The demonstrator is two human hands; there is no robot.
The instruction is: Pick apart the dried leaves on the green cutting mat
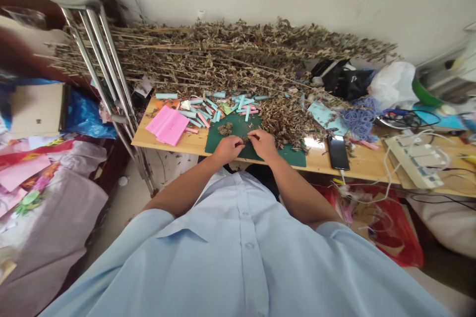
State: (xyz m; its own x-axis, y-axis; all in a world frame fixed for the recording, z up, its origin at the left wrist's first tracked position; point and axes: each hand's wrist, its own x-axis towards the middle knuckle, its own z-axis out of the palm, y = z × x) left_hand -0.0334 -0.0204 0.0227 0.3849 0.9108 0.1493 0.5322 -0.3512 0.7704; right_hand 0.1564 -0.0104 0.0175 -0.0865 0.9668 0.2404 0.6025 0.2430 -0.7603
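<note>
Picking step, I judge: my left grip (227, 149) and right grip (264, 143) both pinch leaf bits (246, 140) over the green mat (290, 155), beside the dried-leaf heap (284, 124). Next probably calls for light separation.

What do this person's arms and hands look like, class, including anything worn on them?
The left sleeve and right sleeve are short and light blue, part of a buttoned shirt. Both forearms are bare, with no watch or bracelet visible. The left grip and right grip are ungloved hands.
</note>
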